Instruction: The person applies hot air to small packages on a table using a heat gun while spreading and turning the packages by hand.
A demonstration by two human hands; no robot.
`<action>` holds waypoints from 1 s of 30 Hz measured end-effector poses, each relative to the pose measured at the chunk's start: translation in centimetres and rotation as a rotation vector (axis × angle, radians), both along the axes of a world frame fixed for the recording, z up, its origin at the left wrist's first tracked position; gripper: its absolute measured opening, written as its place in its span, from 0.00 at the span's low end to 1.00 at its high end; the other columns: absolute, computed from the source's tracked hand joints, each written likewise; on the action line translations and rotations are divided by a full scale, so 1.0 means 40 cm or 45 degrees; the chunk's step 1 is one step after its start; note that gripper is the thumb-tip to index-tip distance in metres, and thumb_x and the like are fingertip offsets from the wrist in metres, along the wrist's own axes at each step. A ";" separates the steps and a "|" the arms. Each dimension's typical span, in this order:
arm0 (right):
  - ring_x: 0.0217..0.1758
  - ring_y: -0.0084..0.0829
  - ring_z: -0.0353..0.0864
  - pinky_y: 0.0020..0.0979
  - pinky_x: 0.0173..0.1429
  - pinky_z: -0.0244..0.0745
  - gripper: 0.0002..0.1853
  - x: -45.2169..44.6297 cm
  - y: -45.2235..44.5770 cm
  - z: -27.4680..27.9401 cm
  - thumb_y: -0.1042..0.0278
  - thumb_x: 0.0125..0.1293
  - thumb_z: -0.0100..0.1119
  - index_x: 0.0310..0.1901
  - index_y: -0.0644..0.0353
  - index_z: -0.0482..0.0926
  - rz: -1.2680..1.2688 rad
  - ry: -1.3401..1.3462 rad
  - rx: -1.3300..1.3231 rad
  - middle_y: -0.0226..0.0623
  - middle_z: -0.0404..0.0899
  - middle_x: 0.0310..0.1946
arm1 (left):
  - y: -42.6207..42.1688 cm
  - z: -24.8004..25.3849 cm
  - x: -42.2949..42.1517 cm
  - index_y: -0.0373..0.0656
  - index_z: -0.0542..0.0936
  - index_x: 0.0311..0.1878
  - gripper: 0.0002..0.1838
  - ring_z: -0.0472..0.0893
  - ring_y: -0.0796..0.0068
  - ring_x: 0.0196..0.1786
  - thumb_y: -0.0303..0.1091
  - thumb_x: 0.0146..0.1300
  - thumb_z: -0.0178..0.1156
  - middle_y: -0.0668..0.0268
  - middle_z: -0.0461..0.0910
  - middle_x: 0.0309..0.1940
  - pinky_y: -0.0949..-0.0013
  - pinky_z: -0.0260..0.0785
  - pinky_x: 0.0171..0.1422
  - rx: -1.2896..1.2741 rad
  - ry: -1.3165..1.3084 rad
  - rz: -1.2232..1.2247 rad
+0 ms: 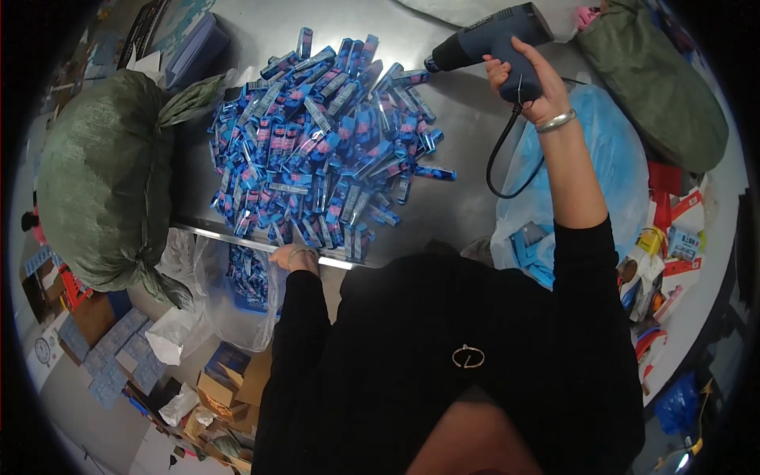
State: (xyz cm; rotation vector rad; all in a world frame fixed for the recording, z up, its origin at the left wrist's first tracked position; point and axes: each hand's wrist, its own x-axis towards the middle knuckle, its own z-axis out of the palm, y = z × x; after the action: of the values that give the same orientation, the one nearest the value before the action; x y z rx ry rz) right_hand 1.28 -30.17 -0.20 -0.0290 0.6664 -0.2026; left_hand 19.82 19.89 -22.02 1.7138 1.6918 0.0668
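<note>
My right hand [529,73] is wrapped round the grip of a dark blue heat gun [491,39], whose nozzle points left at the edge of a large pile of small blue-and-pink wrapped packs [317,142]. The pile lies on a metal table [467,150]. My left hand [294,258] is at the table's near edge, below the pile and beside a clear plastic bag [237,309]. Its fingers are bent at the rim, and what they grip, if anything, is too small to make out.
A stuffed green sack [103,182] stands at the left and another [657,87] at the upper right. A light blue bag [586,166] sits right of the table, near the gun's black cord. Cardboard boxes [229,388] lie at the lower left.
</note>
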 end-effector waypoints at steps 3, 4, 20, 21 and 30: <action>0.32 0.24 0.72 0.26 0.35 0.73 0.26 0.018 -0.005 0.002 0.63 0.67 0.61 0.55 0.73 0.62 0.037 -0.013 -0.035 0.39 0.68 0.37 | 0.037 -0.016 0.029 0.21 0.79 0.49 0.44 0.78 0.43 0.57 0.61 0.72 0.30 0.41 0.79 0.51 0.54 0.70 0.64 -0.084 0.064 0.056; 0.32 0.23 0.72 0.26 0.35 0.73 0.26 0.025 -0.005 0.005 0.62 0.67 0.61 0.55 0.73 0.62 0.064 -0.027 -0.042 0.39 0.68 0.37 | 0.045 -0.014 0.040 0.21 0.79 0.49 0.44 0.78 0.43 0.57 0.61 0.72 0.30 0.41 0.79 0.51 0.54 0.70 0.64 -0.130 0.107 0.090; 0.32 0.24 0.73 0.24 0.34 0.76 0.26 0.131 -0.002 0.049 0.61 0.68 0.59 0.54 0.75 0.62 0.144 0.079 -0.154 0.38 0.69 0.34 | 0.130 0.024 0.133 0.20 0.77 0.51 0.45 0.75 0.43 0.60 0.62 0.71 0.30 0.41 0.76 0.56 0.52 0.69 0.65 -0.724 0.617 0.491; 0.32 0.23 0.73 0.24 0.34 0.76 0.26 0.135 0.000 0.053 0.61 0.68 0.59 0.54 0.75 0.62 0.155 0.093 -0.156 0.37 0.69 0.33 | 0.131 0.025 0.130 0.20 0.77 0.51 0.45 0.76 0.43 0.60 0.63 0.71 0.30 0.41 0.76 0.56 0.52 0.69 0.65 -0.748 0.606 0.480; 0.30 0.23 0.73 0.23 0.33 0.77 0.26 0.155 0.003 0.063 0.59 0.68 0.59 0.53 0.75 0.63 0.232 0.152 -0.223 0.36 0.70 0.31 | 0.106 -0.036 0.079 0.20 0.78 0.49 0.45 0.77 0.44 0.58 0.62 0.71 0.32 0.41 0.77 0.54 0.54 0.70 0.64 -0.484 0.337 0.284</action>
State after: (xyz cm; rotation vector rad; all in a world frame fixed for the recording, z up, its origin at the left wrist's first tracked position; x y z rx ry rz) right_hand 7.49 -30.06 2.33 -0.2709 0.7595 -0.0835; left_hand 22.99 24.14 -23.45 1.2909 1.9366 -0.3716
